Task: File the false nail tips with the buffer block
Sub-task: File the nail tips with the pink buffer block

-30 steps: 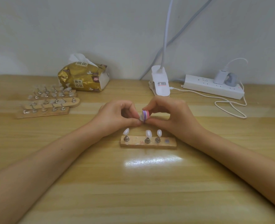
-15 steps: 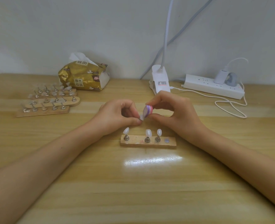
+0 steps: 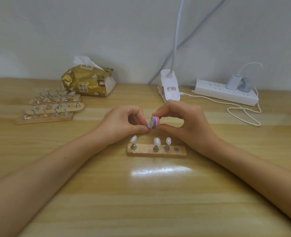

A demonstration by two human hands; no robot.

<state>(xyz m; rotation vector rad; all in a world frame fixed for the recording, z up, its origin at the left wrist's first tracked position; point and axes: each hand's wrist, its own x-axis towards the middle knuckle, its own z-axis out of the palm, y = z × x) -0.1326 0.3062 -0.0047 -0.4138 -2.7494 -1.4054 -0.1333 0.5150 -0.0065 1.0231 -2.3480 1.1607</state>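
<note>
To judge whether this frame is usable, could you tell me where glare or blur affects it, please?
Head view: a bright glare patch washes out the table in front of the near nail stand; head view: the buffer block in the right hand reads clearly, the nail tip in the left hand soft; head view: the far-left nail stands blur together.

The nail tip (image 3: 149,125) was mostly hidden behind the buffer block (image 3: 155,121) and the fingers of the left hand (image 3: 122,124). The right hand (image 3: 184,124) covered part of the block. The far nail stands (image 3: 50,108) looked blurry. The lamp neck (image 3: 176,31) ran off the top edge.
</note>
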